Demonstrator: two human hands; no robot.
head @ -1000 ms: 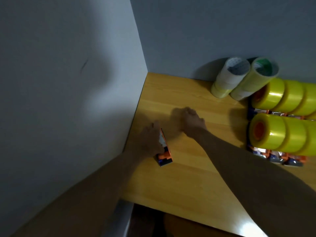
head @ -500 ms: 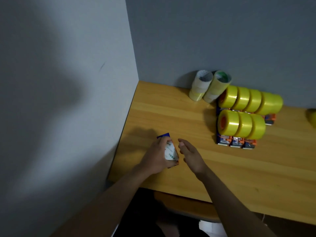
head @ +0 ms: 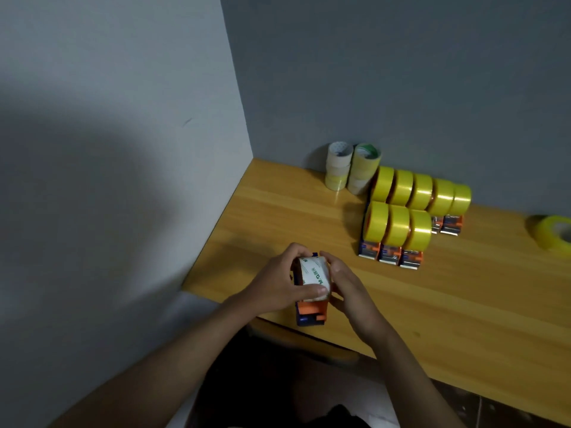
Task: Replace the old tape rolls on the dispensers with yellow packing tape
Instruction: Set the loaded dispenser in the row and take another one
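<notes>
Seen from above, near the front left edge of a yellow-brown wooden desk (head: 309, 211). Left hand (head: 275, 285), fingers curled round an orange-and-blue plastic tape dispenser (head: 310, 313) loaded with a white printed tape roll (head: 315, 271), thumb pressed across the roll. Right hand (head: 346, 285) gripped on the roll's other side, fingers wrapped behind. Farther back, two stacks of pale used tape rolls (head: 352, 169) against the grey wall. Beside them, two rows of dispensers with yellow packing tape (head: 411, 208). At far right, a loose yellow tape roll (head: 550, 231) lying flat.
</notes>
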